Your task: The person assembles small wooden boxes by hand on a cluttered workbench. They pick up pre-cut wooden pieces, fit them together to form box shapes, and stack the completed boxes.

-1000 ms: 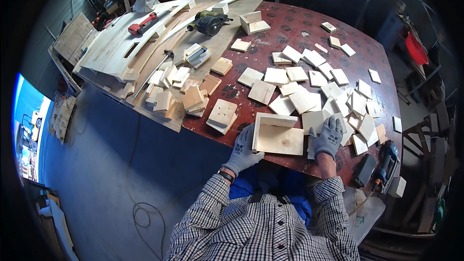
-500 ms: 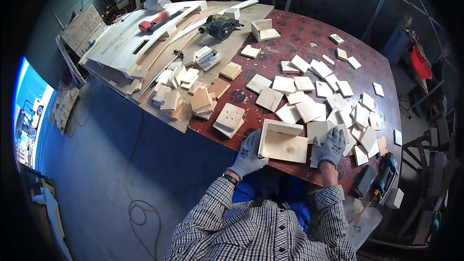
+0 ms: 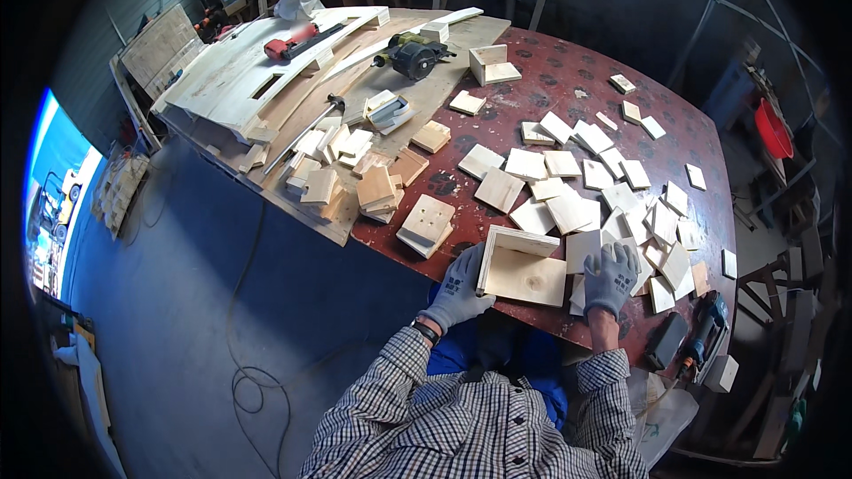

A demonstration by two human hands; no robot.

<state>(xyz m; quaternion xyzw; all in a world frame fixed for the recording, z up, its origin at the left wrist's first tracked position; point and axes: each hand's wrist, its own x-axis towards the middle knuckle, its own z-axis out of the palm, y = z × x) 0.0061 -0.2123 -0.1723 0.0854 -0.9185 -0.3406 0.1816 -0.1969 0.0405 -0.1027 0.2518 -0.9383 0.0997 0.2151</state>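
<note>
At the table's near edge stands a small pale wooden assembly (image 3: 528, 277), its base board joined to upright boards at the left and back. My left hand (image 3: 460, 288), in a grey glove, grips its left upright from outside, the fingers partly hidden behind the wood. To its right, my gloved right hand (image 3: 611, 277) has its fingers curled at the edge of a square wooden board (image 3: 581, 250). The fingertips and thumb are partly hidden. Loose square boards (image 3: 568, 210) lie in an overlapping heap just beyond.
A nail gun (image 3: 706, 330) and a dark box (image 3: 666, 340) lie by the right corner. Stacked blocks (image 3: 428, 220), a hammer (image 3: 334, 102), a circular saw (image 3: 414, 57) and a red power tool (image 3: 291, 43) occupy the left and far side. A hose (image 3: 244, 381) trails over the floor.
My right hand has shifted slightly, and its fingers have gone from stretched over the boards to curled. My left hand stays on the assembly. The whole view has shifted a little.
</note>
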